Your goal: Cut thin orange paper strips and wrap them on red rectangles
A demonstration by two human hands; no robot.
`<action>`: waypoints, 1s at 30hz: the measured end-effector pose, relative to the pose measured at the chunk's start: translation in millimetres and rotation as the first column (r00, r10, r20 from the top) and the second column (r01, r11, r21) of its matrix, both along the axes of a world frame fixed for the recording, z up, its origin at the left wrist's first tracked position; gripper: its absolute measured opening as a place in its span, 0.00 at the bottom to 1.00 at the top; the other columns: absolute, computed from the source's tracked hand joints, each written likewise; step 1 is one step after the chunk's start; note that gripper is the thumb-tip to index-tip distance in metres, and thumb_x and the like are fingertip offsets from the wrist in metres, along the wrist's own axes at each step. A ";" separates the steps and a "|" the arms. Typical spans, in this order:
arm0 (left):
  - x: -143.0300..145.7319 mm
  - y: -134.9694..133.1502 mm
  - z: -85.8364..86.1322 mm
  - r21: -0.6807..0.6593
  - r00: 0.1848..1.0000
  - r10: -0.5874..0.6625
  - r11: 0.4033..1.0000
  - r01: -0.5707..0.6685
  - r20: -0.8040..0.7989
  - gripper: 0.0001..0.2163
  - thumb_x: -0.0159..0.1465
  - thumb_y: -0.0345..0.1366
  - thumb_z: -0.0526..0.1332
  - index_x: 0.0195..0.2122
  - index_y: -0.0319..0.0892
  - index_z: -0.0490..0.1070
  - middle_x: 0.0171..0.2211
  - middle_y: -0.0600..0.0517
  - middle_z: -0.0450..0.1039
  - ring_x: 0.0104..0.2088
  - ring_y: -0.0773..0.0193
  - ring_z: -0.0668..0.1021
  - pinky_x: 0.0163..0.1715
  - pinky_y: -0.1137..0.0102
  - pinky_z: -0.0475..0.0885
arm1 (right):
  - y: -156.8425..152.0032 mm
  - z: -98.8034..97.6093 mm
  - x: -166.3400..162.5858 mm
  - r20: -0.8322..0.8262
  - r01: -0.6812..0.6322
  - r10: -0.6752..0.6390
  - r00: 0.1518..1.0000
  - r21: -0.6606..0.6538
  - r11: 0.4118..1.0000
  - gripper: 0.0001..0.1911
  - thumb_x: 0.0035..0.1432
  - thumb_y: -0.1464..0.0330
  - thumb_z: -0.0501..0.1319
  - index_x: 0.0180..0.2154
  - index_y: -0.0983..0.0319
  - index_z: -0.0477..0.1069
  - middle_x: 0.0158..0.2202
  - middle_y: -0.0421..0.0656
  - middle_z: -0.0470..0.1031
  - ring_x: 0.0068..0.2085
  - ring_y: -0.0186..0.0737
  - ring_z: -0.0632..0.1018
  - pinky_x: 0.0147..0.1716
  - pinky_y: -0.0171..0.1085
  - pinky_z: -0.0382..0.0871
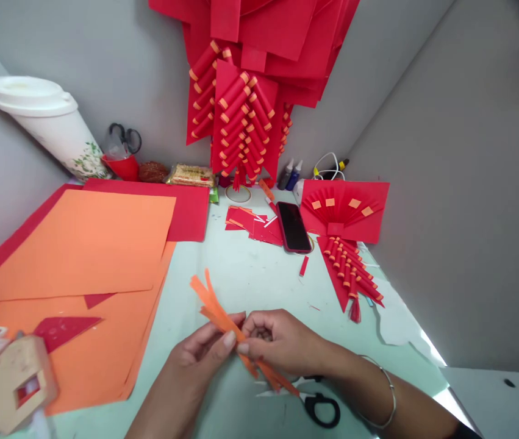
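Observation:
Several narrow orange paper strips (216, 310) are bunched between my two hands, fanned apart at their upper ends. My left hand (204, 350) pinches them from the left with thumb and fingers. From the right, my right hand (272, 338) grips the same bundle, its fingers curled and partly hidden. Below the hands, the strips' lower ends hang over a pair of black-handled scissors (321, 410) lying on the pale green table (241, 268). The scissors' blades are partly covered by the strips and my right hand.
Orange paper sheets (80, 238) and red sheets (186, 213) lie left, near a beige glue gun (24, 381). A phone (293, 227) rests beside red scraps (254, 224). Red firecracker decorations hang behind (243, 122) and lie right (350, 268). A white cup (49, 122) stands back left.

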State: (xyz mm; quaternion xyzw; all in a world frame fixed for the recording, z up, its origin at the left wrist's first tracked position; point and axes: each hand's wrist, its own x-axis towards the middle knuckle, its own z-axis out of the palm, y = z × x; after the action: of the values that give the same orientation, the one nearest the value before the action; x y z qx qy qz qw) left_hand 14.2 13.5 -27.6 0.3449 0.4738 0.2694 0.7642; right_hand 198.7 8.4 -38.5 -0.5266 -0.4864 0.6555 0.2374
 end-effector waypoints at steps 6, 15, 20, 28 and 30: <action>0.5 2.2 -3.4 -0.081 0.987 0.158 0.985 -0.155 0.029 0.20 0.59 0.50 0.67 0.48 0.43 0.77 0.46 0.46 0.81 0.51 0.54 0.79 0.56 0.61 0.69 | -2.6 -3.4 -3.8 -0.071 -0.069 0.068 0.995 -0.005 0.998 0.10 0.55 0.65 0.67 0.38 0.62 0.73 0.26 0.35 0.71 0.27 0.30 0.71 0.29 0.30 0.64; 5.0 3.1 1.4 -0.141 0.954 0.273 0.957 -0.255 0.122 0.17 0.59 0.42 0.69 0.47 0.41 0.76 0.52 0.44 0.78 0.60 0.54 0.72 0.59 0.65 0.68 | -4.0 -5.8 -1.6 0.060 -0.121 0.115 0.992 0.100 0.988 0.12 0.64 0.67 0.56 0.28 0.63 0.71 0.24 0.37 0.73 0.24 0.29 0.70 0.25 0.28 0.63; 8.3 1.9 7.5 -0.251 0.919 0.359 0.916 -0.313 0.163 0.12 0.65 0.33 0.63 0.49 0.38 0.75 0.54 0.40 0.76 0.59 0.51 0.73 0.60 0.61 0.68 | -5.2 -5.5 -0.3 0.023 -0.119 0.119 0.993 0.011 0.993 0.12 0.64 0.65 0.57 0.30 0.63 0.72 0.26 0.38 0.76 0.25 0.30 0.73 0.26 0.29 0.65; 9.9 10.2 11.3 -0.293 0.870 0.450 0.875 -0.385 0.203 0.13 0.66 0.27 0.59 0.50 0.36 0.74 0.54 0.39 0.76 0.57 0.50 0.75 0.59 0.55 0.69 | -0.9 -6.8 4.5 -0.111 -0.118 0.107 0.988 -0.102 0.988 0.17 0.65 0.58 0.58 0.30 0.63 0.71 0.27 0.40 0.77 0.25 0.31 0.74 0.26 0.30 0.68; 10.2 10.9 11.2 -0.287 0.868 0.457 0.873 -0.396 0.195 0.12 0.66 0.28 0.59 0.50 0.36 0.74 0.54 0.39 0.75 0.56 0.50 0.76 0.59 0.54 0.69 | -0.9 -7.5 5.3 -0.113 -0.129 0.118 0.987 -0.102 0.986 0.17 0.64 0.57 0.59 0.32 0.63 0.71 0.28 0.40 0.77 0.24 0.30 0.74 0.25 0.30 0.68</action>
State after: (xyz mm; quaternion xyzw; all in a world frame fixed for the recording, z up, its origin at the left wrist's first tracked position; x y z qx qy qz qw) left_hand 24.5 24.4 -16.3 0.0992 0.4644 0.4163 0.7754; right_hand 204.0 7.5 -46.0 -0.4720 -0.4682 0.7217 0.1927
